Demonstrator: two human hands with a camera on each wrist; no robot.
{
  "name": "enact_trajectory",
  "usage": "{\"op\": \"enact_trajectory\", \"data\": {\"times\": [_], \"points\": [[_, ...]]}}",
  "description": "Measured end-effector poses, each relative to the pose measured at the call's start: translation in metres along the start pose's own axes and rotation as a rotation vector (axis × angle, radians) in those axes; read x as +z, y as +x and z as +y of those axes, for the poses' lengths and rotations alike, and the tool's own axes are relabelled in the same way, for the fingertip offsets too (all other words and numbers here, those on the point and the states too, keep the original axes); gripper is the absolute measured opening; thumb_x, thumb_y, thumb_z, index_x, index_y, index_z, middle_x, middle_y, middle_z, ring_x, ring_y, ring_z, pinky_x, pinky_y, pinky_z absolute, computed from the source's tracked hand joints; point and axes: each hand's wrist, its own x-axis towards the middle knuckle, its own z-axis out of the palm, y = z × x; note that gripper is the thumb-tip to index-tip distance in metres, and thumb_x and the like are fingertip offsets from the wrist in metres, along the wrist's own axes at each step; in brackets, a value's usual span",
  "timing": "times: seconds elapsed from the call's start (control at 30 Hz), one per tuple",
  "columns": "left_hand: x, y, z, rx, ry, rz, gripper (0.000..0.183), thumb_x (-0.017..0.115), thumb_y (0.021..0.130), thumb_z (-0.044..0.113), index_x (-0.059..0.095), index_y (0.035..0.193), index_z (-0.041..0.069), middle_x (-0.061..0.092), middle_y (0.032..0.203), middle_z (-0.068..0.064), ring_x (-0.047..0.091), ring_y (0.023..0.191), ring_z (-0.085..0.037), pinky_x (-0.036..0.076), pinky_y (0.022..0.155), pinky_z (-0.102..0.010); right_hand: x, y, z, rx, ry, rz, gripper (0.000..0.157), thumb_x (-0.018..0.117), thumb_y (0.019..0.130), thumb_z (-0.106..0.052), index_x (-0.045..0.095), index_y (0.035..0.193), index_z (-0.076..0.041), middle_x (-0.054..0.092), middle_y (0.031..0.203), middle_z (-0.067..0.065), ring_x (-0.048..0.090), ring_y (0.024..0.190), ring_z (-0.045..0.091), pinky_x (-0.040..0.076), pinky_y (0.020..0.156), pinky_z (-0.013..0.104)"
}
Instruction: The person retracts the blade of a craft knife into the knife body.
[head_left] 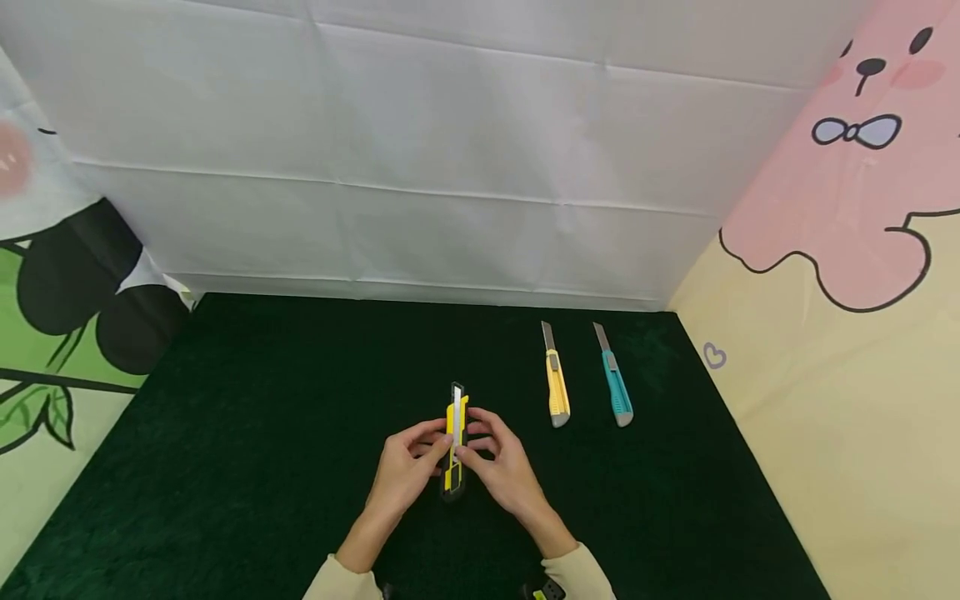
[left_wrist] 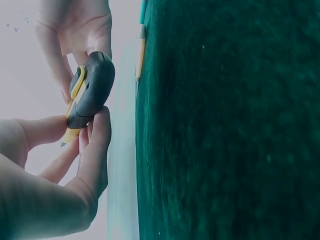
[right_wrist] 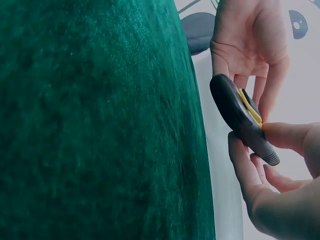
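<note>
- at the near edge, both forearms are covered by cream sleeves (head_left: 341, 582), and a dark device (head_left: 552, 590) is worn at the right wrist.
- the cutter's left side is pinched by the left hand (head_left: 405, 467), with the thumb laid on its upper face and the fingers bent beneath.
- the right side is pinched in the same way by the right hand (head_left: 506, 471).
- between the two hands, the black and yellow cutter (head_left: 458, 437) is held up over the table (head_left: 300, 400), its long axis pointed away from the person; whether its blade is slid out cannot be told.
- the table is covered in dark green cloth.
- farther off to the right, a yellow cutter (head_left: 557, 387) and a teal cutter (head_left: 616, 383) are laid side by side, apart, both blades pointed toward the back.
- behind the table, a creased white sheet (head_left: 465, 167) is hung, flanked by printed panels (head_left: 862, 192).
</note>
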Motion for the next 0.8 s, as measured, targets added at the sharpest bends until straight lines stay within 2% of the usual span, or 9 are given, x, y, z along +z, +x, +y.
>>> {"op": "enact_trajectory", "data": {"times": [0.33,0.63,0.8], "points": [[-0.010,0.000,-0.002,-0.013,0.059,0.032,0.034,0.068,0.100,0.017,0.063,0.132,0.006,0.068,0.112,-0.013,0.067,0.090,-0.021,0.061,0.074,-0.037,0.011,0.007,-0.004,0.008,-0.049,0.005,0.052,0.068,0.100,-0.017,0.048,0.147,-0.009,0.057,0.131,0.011,0.061,0.115,0.025,0.055,0.097,0.038],[-0.020,0.000,-0.006,-0.045,0.107,0.048,0.032,0.068,0.100,0.015,0.063,0.130,0.005,0.068,0.110,-0.012,0.068,0.089,-0.020,0.061,0.073,-0.036,0.022,0.012,-0.001,0.027,-0.104,-0.004,0.051,0.070,0.099,-0.019,0.051,0.146,-0.011,0.059,0.131,0.009,0.063,0.111,0.022,0.055,0.095,0.042],[-0.026,-0.002,-0.006,-0.039,0.130,0.044,0.033,0.067,0.100,0.015,0.062,0.131,0.004,0.067,0.111,-0.014,0.068,0.089,-0.021,0.061,0.072,-0.036,0.027,0.013,-0.002,0.032,-0.125,-0.007,0.051,0.070,0.098,-0.019,0.052,0.146,-0.013,0.058,0.132,0.008,0.064,0.109,0.021,0.056,0.092,0.040]]}}
